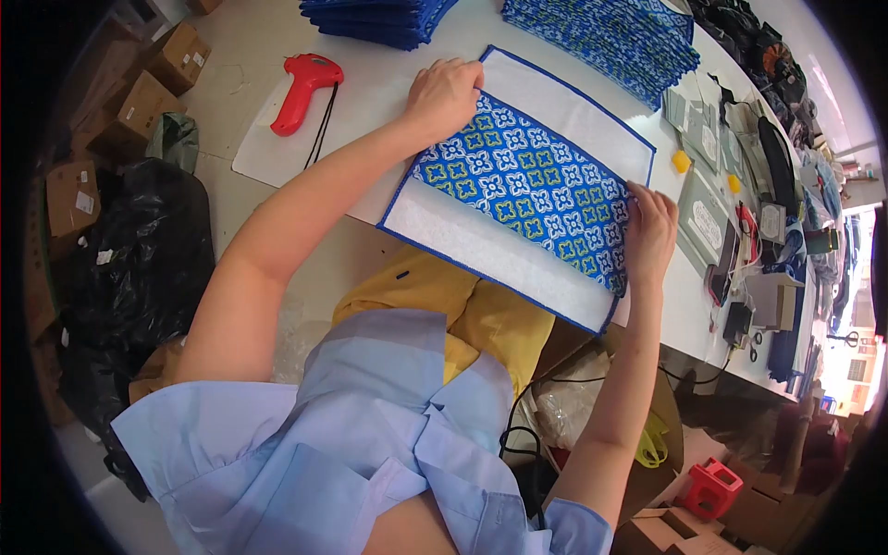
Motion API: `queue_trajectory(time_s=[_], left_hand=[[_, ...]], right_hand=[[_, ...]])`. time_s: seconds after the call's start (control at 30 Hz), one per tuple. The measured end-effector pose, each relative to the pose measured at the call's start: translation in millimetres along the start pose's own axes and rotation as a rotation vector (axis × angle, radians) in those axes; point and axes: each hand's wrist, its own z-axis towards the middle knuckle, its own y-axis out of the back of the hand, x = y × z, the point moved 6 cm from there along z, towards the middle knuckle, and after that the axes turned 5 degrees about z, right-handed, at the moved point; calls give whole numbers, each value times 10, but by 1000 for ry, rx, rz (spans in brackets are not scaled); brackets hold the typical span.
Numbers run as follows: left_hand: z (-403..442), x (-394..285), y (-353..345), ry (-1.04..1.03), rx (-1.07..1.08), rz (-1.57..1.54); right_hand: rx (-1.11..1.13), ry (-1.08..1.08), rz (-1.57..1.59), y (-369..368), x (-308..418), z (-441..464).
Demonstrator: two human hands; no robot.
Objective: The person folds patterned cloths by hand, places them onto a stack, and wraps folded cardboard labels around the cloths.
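A white cloth piece with blue stitched edges and a blue, green and white patterned band [536,190] lies across the front edge of the table, its near part reaching over my lap. My left hand [446,100] has its fingers closed on the upper left edge, at the end of the band. At the right edge, my right hand [652,227] pinches the cloth between thumb and fingers. Beyond it sit a stack of matching patterned cloths [610,46] and a stack of dark blue folded cloths [375,20].
A red tagging gun or glue gun [305,92] with a black cord lies on the white table [370,185] at left. Grey printed cards [701,217] and yellow pieces [682,162] are at right. Cardboard boxes [139,106] and a black plastic bag [139,250] stand on the floor.
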Motion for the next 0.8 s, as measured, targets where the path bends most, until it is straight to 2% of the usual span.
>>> queue_trajectory(time_s=[0.27, 0.47, 0.53, 0.63, 0.8], left_hand=[[-39, 26, 26, 24, 18, -148], [-38, 17, 60, 26, 7, -163], [-30, 17, 53, 26, 2, -159], [-35, 35, 33, 42, 9, -141], [-48, 26, 8, 41, 5, -94]], right_hand=[[59, -87, 166, -137, -105, 194], [-22, 93, -144, -96, 22, 175], [-133, 224, -293, -48, 117, 158], [-192, 301, -378, -20, 190, 130], [-203, 266, -363, -16, 183, 128]])
